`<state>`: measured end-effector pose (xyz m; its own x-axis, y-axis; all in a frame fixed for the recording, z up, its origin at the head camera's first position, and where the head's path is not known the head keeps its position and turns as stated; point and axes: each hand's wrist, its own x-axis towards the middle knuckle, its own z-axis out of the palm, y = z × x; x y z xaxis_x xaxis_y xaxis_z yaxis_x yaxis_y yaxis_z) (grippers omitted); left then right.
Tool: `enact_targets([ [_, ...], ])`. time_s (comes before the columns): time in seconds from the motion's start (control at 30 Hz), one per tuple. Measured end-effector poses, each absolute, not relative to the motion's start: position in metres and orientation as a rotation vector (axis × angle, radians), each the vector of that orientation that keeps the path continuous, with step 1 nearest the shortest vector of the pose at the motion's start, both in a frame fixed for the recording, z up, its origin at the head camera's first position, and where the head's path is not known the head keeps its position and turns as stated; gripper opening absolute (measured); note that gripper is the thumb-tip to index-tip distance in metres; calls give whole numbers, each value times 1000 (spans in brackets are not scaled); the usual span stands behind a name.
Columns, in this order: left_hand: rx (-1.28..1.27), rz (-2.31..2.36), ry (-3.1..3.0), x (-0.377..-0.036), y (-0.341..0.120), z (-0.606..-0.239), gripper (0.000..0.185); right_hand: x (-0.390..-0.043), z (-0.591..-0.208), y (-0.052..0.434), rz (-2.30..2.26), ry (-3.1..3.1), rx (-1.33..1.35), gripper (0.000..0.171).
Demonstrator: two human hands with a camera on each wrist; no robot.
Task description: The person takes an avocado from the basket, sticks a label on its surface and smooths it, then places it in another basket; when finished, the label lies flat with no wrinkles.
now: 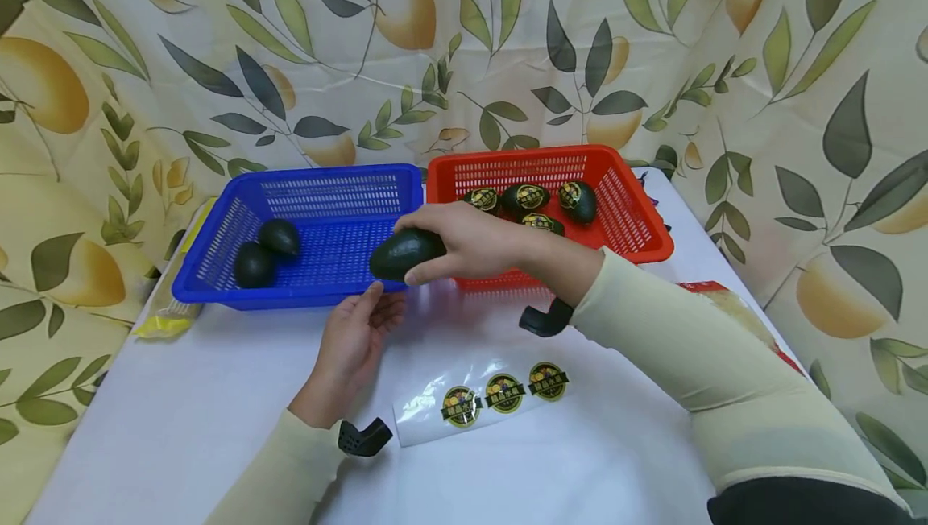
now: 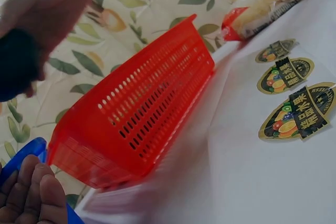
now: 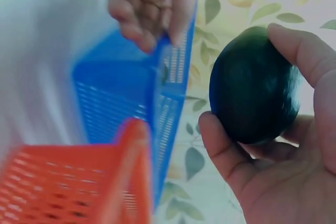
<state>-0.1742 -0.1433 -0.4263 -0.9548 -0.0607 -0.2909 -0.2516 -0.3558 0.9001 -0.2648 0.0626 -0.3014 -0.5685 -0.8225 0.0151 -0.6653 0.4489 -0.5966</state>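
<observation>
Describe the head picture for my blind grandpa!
Someone's right grip holds a dark green, oval fruit near a blue plastic basket containing two more, left grip below. At right, a red plastic basket contains stickered fruits; in front, three round black-gold stickers lie on a shiny sheet.

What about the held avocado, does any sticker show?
No, in the head view the avocado in the right hand shows only plain dark skin.

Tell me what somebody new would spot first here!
Probably the bright red basket, back right, holding stickered avocados, and the blue basket to its left, with two avocados. Next, the dark avocado the right hand grips, central in the head view. Then three round stickers on a shiny sheet, nearer on the white table.
</observation>
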Motion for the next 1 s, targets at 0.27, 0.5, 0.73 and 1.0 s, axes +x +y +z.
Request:
enact_targets([
  [0.27,-437,2442,1734,-172,-144,-426,38,-222,-358,92,-809,2462,-1123,49],
  [0.5,-432,2342,1839,-169,-148,-424,39,-220,-405,93,-653,2577,-1062,53],
  [0.73,186,1408,2618,-123,-139,-424,23,-221,-414,97,-614,2579,-1033,59],
  [1.0,669,561,2882,-96,-111,-435,66,-216,-409,105,-584,2588,-1023,68],
])
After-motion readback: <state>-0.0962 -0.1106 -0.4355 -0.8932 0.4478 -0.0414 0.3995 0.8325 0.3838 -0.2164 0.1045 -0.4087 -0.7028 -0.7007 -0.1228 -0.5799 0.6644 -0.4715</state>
